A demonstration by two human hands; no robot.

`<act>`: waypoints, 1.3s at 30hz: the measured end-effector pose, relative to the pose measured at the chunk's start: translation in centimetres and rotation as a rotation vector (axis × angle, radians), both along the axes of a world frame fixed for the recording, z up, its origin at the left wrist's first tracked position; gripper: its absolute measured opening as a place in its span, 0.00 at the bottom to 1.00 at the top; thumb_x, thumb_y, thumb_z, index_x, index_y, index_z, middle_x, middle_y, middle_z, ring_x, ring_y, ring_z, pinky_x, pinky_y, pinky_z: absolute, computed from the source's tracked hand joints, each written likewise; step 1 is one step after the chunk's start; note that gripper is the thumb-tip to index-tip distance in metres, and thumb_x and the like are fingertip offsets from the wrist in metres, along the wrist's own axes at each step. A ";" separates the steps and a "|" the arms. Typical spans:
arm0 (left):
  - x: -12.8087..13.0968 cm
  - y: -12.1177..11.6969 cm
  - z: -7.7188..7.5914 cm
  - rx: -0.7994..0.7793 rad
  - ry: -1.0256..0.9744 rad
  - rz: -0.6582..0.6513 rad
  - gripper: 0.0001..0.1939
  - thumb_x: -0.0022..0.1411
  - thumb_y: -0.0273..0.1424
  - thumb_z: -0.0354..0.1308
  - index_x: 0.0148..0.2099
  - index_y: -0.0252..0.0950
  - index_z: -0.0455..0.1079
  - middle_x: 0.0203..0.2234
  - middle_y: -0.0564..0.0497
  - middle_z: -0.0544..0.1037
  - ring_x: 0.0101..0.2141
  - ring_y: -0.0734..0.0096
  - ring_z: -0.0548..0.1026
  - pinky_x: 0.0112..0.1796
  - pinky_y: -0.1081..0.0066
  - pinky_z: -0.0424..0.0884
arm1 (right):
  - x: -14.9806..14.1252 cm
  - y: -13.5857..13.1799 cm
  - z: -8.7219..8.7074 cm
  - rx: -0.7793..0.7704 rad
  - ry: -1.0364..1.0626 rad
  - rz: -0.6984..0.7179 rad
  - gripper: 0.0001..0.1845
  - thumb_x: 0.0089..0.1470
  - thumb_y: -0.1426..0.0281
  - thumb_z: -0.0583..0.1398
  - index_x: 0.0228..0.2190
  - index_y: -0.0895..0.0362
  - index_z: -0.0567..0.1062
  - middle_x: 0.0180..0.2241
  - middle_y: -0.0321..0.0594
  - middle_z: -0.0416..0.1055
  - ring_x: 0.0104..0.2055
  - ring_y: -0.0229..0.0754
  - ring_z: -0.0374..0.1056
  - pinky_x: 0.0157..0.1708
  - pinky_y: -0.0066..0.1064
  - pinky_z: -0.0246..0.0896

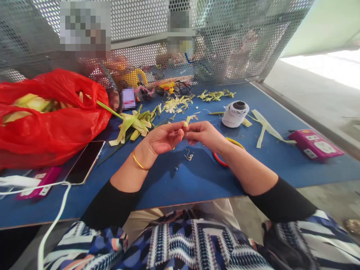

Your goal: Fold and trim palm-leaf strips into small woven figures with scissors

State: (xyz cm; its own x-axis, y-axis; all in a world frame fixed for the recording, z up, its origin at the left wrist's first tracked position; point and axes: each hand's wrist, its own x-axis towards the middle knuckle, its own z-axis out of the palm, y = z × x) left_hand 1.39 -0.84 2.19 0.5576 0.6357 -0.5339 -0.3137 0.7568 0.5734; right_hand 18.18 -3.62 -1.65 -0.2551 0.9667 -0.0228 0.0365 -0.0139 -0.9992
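Above the middle of the blue table, my left hand (165, 138) and my right hand (204, 133) meet at the fingertips. Pinched between them is a small pale yellow piece of corn husk (191, 118), one end of it sticking up; the fingers cover part of it. Both hands are closed on it. A tuft of scraps (189, 154) lies on the table below my fingers. Behind my right hand stands a spool of white thread (235, 114). To the left of my left hand lies a bunch of husk leaves (133, 122) with a green stem.
A red plastic bag (56, 138) of husks fills the left side, beside a phone (85, 162) and a white cable (60, 210). Finished-looking husk pieces (177, 104) lie behind. Red and yellow loops (219, 159) show under my right forearm. A magenta socket block (316, 144) sits right; perforated metal (225, 45) stands behind.
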 end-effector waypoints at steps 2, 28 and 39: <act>0.0 0.1 0.0 -0.015 0.003 0.016 0.17 0.72 0.23 0.47 0.31 0.28 0.71 0.19 0.51 0.75 0.15 0.82 0.73 0.20 0.83 0.74 | 0.0 0.0 -0.2 0.010 -0.043 -0.058 0.12 0.41 0.63 0.69 0.22 0.58 0.76 0.19 0.32 0.70 0.19 0.31 0.62 0.22 0.26 0.59; 0.6 0.2 -1.5 0.283 0.225 0.186 0.05 0.58 0.18 0.63 0.31 0.29 0.75 0.24 0.50 0.79 0.24 0.77 0.77 0.26 0.78 0.72 | 4.2 0.5 2.7 0.478 -0.329 -0.829 0.11 0.50 0.61 0.66 0.32 0.52 0.72 0.16 0.28 0.54 0.21 0.35 0.50 0.24 0.32 0.47; 1.5 -0.6 -2.3 0.415 0.248 0.261 0.08 0.49 0.22 0.70 0.28 0.32 0.74 0.20 0.55 0.75 0.22 0.81 0.71 0.26 0.78 0.65 | 0.6 -0.2 1.3 0.323 -0.298 -0.362 0.20 0.39 0.52 0.70 0.27 0.56 0.81 0.15 0.26 0.51 0.20 0.32 0.44 0.22 0.31 0.37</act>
State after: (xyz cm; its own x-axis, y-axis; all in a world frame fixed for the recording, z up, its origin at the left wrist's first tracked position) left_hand 2.88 -1.41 -0.06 0.2428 0.9212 -0.3041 -0.2783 0.3664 0.8879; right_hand 18.74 -3.84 -0.39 0.0660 0.9612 0.2679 0.3675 0.2262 -0.9021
